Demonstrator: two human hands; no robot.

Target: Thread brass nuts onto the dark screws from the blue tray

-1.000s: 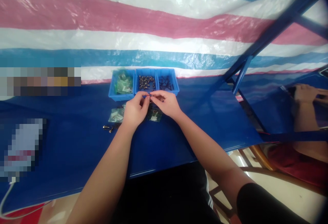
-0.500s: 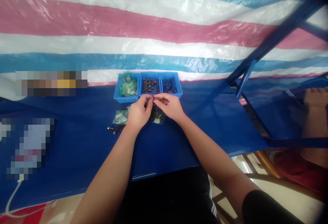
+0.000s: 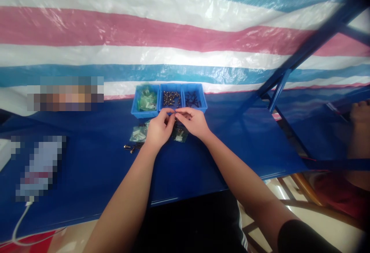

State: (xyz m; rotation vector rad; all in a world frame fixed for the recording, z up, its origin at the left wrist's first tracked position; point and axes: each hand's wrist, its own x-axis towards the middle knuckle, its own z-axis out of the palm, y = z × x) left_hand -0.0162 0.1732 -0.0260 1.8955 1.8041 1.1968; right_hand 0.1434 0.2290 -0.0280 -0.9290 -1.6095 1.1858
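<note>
Head view: both hands meet over the far side of the blue bench (image 3: 86,168), just in front of a row of three small blue bins. The left hand (image 3: 158,129) is curled, with thumb and forefinger pinched together. The right hand (image 3: 193,122) is pinched the same way. The fingertips of the two hands touch at one spot, where they grip a small dark piece (image 3: 174,111) between them. It is too small to name more closely. It is held above the bench, just short of the front wall of the middle bin.

The left bin (image 3: 135,111) holds green-tinted plastic bags. The middle bin (image 3: 171,107) holds small dark and brassy fasteners. The right bin (image 3: 204,104) holds black parts. The three stand side by side with their walls touching.

Below the hands, two small clear bags lie on the bench, one (image 3: 138,132) beside the left hand and one (image 3: 180,134) under the right wrist. A few loose bolts (image 3: 130,147) lie near the left bag.

A striped tarp (image 3: 173,33) hangs behind the bench. A blue metal frame (image 3: 289,71) slants across the right. At the far right edge is a co-worker's hand (image 3: 360,112). A white cable (image 3: 20,222) runs off the bench at lower left.
</note>
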